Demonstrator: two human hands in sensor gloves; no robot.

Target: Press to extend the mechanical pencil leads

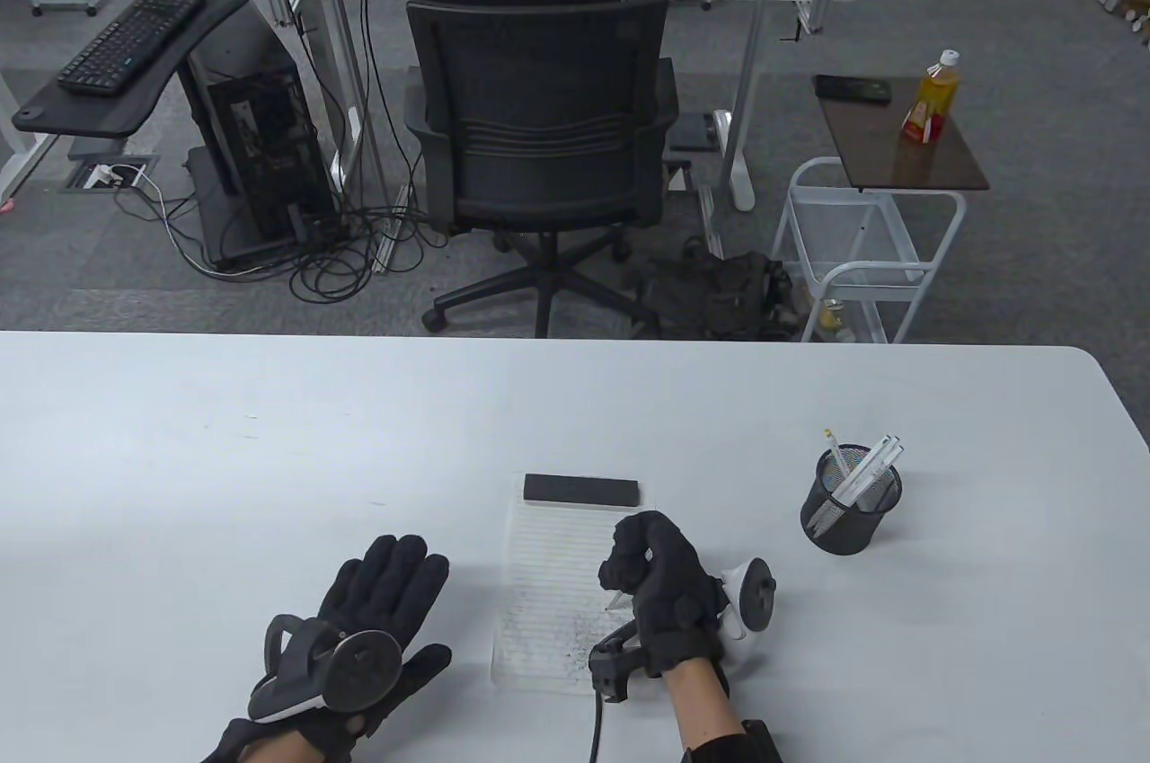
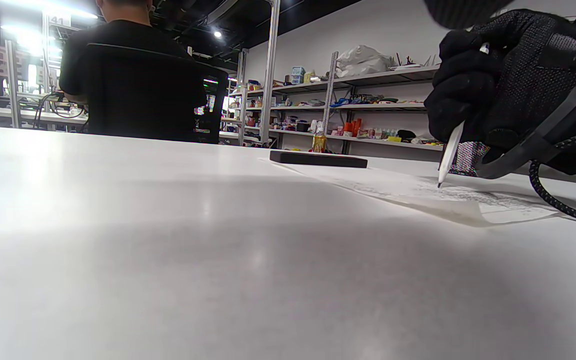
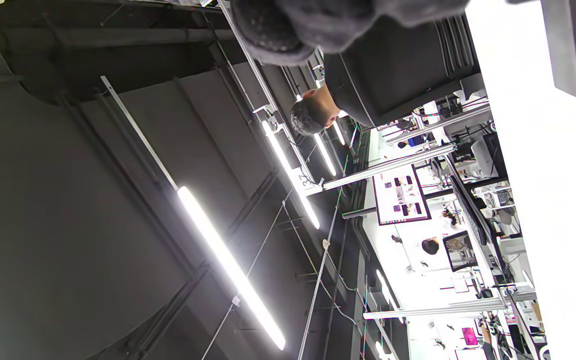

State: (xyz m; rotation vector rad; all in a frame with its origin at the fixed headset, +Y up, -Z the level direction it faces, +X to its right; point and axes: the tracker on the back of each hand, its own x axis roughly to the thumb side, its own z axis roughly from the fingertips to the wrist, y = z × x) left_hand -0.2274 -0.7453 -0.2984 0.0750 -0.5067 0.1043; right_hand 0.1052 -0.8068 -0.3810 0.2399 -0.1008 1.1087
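My right hand point(image 1: 651, 583) grips a white mechanical pencil point(image 2: 450, 150) upright in a fist, its tip just above the lined paper sheet point(image 1: 561, 583). In the left wrist view the pencil's top end point(image 2: 484, 48) pokes out above the curled fingers point(image 2: 460, 80). Only the pencil's tip point(image 1: 615, 601) shows in the table view. My left hand point(image 1: 377, 610) rests flat on the table, fingers spread, left of the paper and holding nothing. A black mesh cup point(image 1: 849, 498) at the right holds several white pencils point(image 1: 867, 466).
A black bar point(image 1: 582, 489) lies across the top of the paper. Grey pencil marks cover the sheet's lower part point(image 1: 561, 628). A cable point(image 1: 595, 723) runs from my right wrist toward the table's near edge. The right wrist view shows mostly ceiling.
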